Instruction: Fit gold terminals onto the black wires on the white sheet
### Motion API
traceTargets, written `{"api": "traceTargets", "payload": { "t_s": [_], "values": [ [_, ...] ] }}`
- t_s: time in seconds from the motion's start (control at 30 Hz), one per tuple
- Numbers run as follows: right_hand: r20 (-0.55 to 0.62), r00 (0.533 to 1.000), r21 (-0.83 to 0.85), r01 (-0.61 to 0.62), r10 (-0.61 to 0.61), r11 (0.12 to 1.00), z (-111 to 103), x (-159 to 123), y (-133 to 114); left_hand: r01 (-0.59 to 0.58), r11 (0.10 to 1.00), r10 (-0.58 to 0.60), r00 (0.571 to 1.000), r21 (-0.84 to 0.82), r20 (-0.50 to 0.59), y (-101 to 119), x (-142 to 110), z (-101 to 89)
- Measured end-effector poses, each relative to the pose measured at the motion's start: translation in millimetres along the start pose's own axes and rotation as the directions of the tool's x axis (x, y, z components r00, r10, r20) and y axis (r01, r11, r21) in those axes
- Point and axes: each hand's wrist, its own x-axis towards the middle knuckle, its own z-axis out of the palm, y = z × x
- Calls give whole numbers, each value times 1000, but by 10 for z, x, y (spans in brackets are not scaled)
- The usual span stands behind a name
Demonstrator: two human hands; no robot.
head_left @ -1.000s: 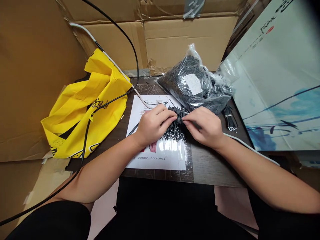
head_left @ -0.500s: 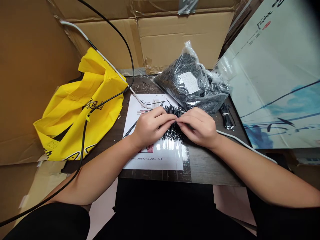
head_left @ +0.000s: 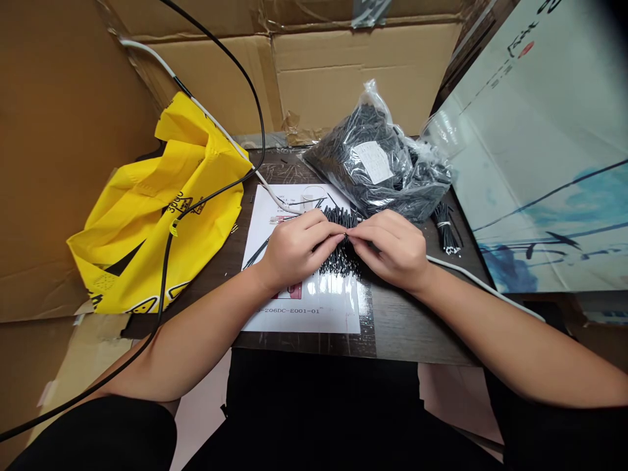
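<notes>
Left hand [head_left: 297,250], fingers closed together and curled over a bundle of short black wires [head_left: 339,261]; right hand [head_left: 390,250] opposite, fingers and thumb pinched onto the same bundle, fingertips of both hands almost meeting at its middle. Grip probably placed there to keep the thin wires gathered in one row, wire ends fanning out above and below the hands. Bundle lying on a plastic-covered printed sheet [head_left: 304,314], code 206DC-E001-01 along its lower part, sheet flat on a dark wood-grain worktop [head_left: 407,320], squarely before the body, seemingly for an even surface within easy reach. Beyond the hands, a clear plastic bag [head_left: 387,183] packed with loose black wires, white label [head_left: 373,162] uppermost, pushed toward the far edge, likely to leave the sheet uncovered. To its right, a small tied bunch of black wires [head_left: 446,229]. On the left, a crumpled yellow bag [head_left: 147,242] printed with black triangles, contents not visible. Black cable [head_left: 169,275] and white cable [head_left: 471,278] trailing across the scene. Cardboard sheets [head_left: 343,72] behind and left; printed board [head_left: 549,150] with blue brushwork leaning at right.
</notes>
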Motion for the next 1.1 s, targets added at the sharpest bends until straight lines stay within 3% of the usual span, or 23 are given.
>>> {"api": "traceTargets", "payload": {
  "t_s": [0.5,0.73,1.1],
  "values": [
    [-87,994,-30,57,-60,998,-3,31,-23,-22,1000,22,1000,0,-2,4,-16,-5],
    [-90,994,-24,67,-69,997,6,32,-24,-28,999,27,999,-24,-26,-7,-13,-1],
    [-27,992,-137,119,-124,983,0,-1,14,-54,994,55,998,97,-11,-18,-10,-8]
  ]
}}
